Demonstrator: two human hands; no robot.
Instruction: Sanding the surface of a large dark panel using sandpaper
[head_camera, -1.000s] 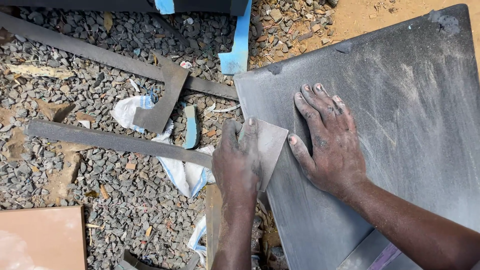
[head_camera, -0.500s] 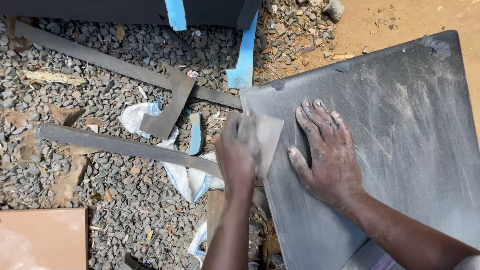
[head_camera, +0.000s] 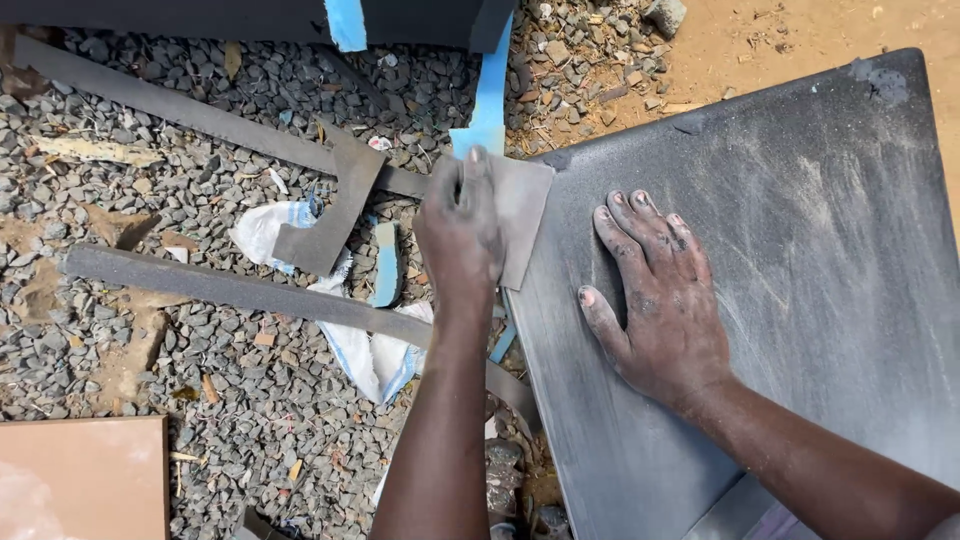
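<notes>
Grey dust coats the slab (head_camera: 800, 260), so I judge sanding well underway, edge unfinished. Left hand (head_camera: 460, 235), grip pinching the sanding sheet (head_camera: 522, 215), works the slab's top-left corner. Right hand (head_camera: 660, 300) lies spread flat on the slab.

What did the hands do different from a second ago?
The left hand, gripping the grey sanding sheet throughout, slid it along the dark slab's edge, away from the person, up to the corner. The right hand stayed pressed flat on the slab. The offcut strips on the gravel did not move.
</notes>
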